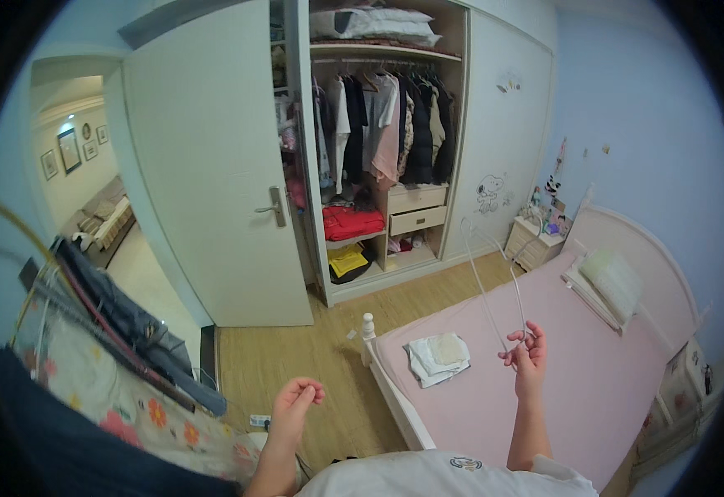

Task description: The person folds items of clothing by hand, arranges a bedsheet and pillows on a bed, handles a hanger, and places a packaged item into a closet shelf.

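My right hand (526, 357) is raised over the bed and grips a thin wire clothes hanger (475, 273), which extends up and away from the fingers. Over the wood floor, my left hand (298, 397) has its fingers curled in and shows nothing between them. Folded white clothes (425, 368) lie on the near left corner of the bed, on a pink sheet (492, 410). Farther off, clothes (421, 136) hang from a rail in a wardrobe whose front stands open.
At the left, jeans (119, 310) hang on a rack by a flowered cloth (119, 397). A white door (213, 174) stands ajar beside the wardrobe. A white bedpost (368, 338) rises at the bed's corner. A power strip (260, 420) lies on the floor. A nightstand (526, 245) is beyond the bed.
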Available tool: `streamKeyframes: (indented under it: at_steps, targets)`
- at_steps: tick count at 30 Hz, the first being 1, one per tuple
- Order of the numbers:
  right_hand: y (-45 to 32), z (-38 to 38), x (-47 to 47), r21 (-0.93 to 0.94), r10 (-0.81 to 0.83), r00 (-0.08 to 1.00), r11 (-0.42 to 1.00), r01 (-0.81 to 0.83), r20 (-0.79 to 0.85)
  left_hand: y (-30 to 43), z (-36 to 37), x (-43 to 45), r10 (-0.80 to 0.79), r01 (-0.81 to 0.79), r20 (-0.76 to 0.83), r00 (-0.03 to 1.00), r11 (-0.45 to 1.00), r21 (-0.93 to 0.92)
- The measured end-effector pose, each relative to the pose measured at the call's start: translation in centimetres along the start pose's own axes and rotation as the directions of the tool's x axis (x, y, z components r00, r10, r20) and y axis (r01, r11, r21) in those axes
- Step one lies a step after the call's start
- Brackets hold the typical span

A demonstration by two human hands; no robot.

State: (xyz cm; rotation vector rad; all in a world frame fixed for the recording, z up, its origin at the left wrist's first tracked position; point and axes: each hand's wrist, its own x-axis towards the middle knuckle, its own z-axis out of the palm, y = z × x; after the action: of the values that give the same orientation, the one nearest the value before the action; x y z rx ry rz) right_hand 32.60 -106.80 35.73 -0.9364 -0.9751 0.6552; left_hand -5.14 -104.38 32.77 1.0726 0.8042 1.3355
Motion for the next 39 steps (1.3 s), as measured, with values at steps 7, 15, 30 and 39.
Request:
streamKeyframes:
  at_steps: [7,15,30,39]
  targets:
    - [7.3,4.1,6.5,-0.155,-0.007,0.990,0.988,-0.014,-0.138,-0.2,-0.9,13.4,-0.143,0.135,0.322,0.936,0.990,0.047]
    - [17.8,12.1,24.3,-0.043,0.032,0.976,0.998,-0.043,-0.214,-1.1,-6.7,28.0,-0.229,0.142,0.209,0.951,0.921,0.363]
    - [21.7,29.3,54.3,-0.086,-0.407,0.912,0.908,0.411,0.052,-2.1,-21.9,52.5,0.072,0.000,-0.145,0.987,0.898,0.441]
    - [21.1,36.4,71.4,-0.199,-0.433,0.899,0.878,0.436,0.063,-1.2,-24.9,70.0,0.356,-0.227,0.191,0.915,0.063,0.972]
